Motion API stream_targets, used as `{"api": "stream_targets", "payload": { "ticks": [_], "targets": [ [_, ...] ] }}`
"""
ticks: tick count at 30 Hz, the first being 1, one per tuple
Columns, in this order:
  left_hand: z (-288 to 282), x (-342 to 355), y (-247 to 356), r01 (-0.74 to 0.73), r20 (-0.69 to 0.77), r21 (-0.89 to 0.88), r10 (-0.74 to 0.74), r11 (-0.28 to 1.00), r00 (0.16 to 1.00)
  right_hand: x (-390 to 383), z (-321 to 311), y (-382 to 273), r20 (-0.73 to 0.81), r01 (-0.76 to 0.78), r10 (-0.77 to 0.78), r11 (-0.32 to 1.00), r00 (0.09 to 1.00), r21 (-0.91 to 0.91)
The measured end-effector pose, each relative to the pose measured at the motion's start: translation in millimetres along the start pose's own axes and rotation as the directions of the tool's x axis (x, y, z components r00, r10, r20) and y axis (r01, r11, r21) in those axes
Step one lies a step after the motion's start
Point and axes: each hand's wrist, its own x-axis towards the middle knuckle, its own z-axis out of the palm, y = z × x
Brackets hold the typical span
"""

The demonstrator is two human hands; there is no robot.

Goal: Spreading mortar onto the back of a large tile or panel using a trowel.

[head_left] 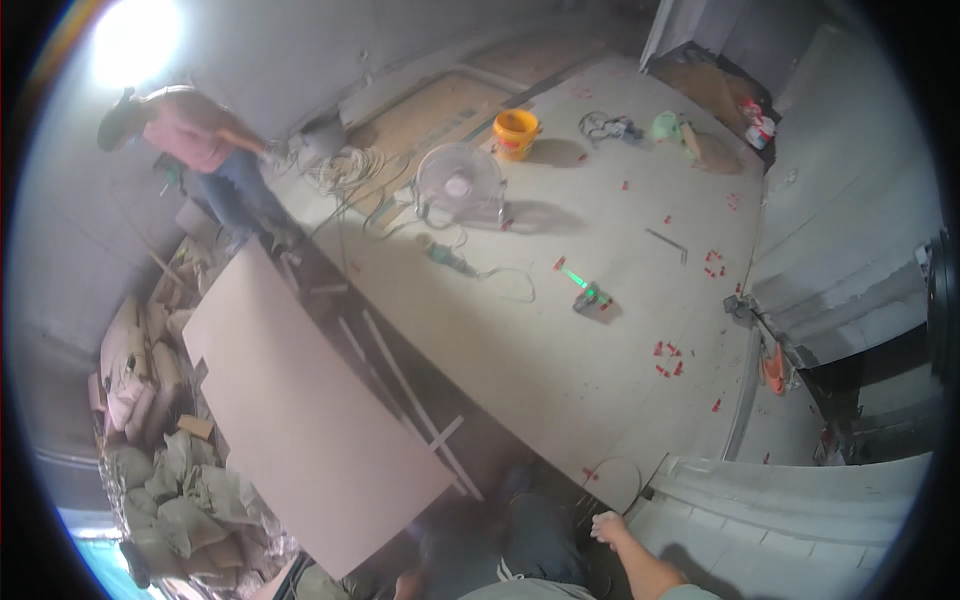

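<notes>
A large pale tile slab (310,390) with a small notch in its left edge slants across the left of the view. It lies above a metal frame (400,395) of thin bars. At the lower edge, next to the slab's near corner, a bit of my left hand (406,584) shows; its fingers are hidden. My right hand (605,527) is to the right of my legs, over the edge of the tiled floor. Its dusty fingers are curled together, and whatever they hold, if anything, cannot be made out.
Another person (195,140) stands at the slab's far end. A fan (458,185), a yellow bucket (516,133), an angle grinder (447,257) and a green-lit laser level (592,297) stand or lie on the tiled floor (560,400). Sacks (190,500) are piled left; red tile clips dot the floor.
</notes>
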Motion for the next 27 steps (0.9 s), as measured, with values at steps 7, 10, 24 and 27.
{"api": "stream_targets", "payload": {
  "ticks": [7, 10, 24, 27],
  "targets": [
    [42, 2, 121, -0.062, 0.051, 0.078, 0.058, 0.995, 0.997, -16, -29, 7, 0.153, -0.189, 0.193, 0.981, 0.969, -0.04],
    [55, -8, 166, -0.081, 0.07, 0.084, 0.075, 0.993, 0.995, -12, -45, 12, 0.142, -0.14, 0.144, 0.989, 0.979, -0.044],
    [-6, 130, 140, -0.697, 0.643, 0.713, 0.465, -0.075, 0.608, 71, -141, -10, 0.062, 0.119, -0.351, 0.146, 0.935, -0.982],
    [-24, 137, 127, -0.497, 0.164, 0.427, 0.476, 0.756, 0.864, 68, -105, -50, -0.167, 0.068, -0.235, 0.746, 0.957, -0.663]
  ]
}}
